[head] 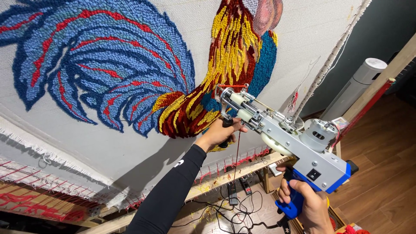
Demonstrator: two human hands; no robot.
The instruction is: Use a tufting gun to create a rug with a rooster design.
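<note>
Left hand [218,133] reached forward, arm extended, closed round the front grip of the tufting gun [284,138]. Right hand [308,207] near, fisted on its blue rear handle. Gun tip pressed against the cloth [130,151] beside the tufted rooster [173,69]. Cables [225,214] lay on the floor [381,173] below; a grey heater [355,89] stood far right.

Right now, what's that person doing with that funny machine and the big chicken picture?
A person is holding a tufting gun up to a stretched white cloth. The right hand grips its blue rear handle, and the left hand holds the black front grip near the needle. A colourful yarn rooster with blue tail feathers already covers much of the cloth. Red yarn hangs down from the gun. Cables lie on the wooden floor below.
</note>
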